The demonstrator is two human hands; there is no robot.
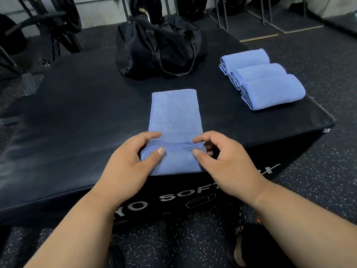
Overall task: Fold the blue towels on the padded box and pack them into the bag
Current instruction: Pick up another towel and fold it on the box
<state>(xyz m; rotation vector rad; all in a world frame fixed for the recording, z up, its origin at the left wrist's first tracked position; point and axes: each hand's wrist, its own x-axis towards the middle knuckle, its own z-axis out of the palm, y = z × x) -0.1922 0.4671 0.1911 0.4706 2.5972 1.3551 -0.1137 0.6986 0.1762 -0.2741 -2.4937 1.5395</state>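
A blue towel (175,117), folded into a long narrow strip, lies on the black padded box (77,117) and reaches its near edge. My left hand (127,163) pinches the strip's near left corner between thumb and fingers. My right hand (224,161) pinches the near right corner the same way, and the near end is turned up into a short fold. Three folded blue towels (270,89) lie side by side at the box's right edge. The black duffel bag (158,47) sits at the far middle of the box, its opening not clearly visible.
The box stands on speckled black rubber flooring (328,151). Weight plates and metal racks (58,22) line the wall behind it. My sandalled foot (243,248) is on the floor below the box's front face, which bears white lettering.
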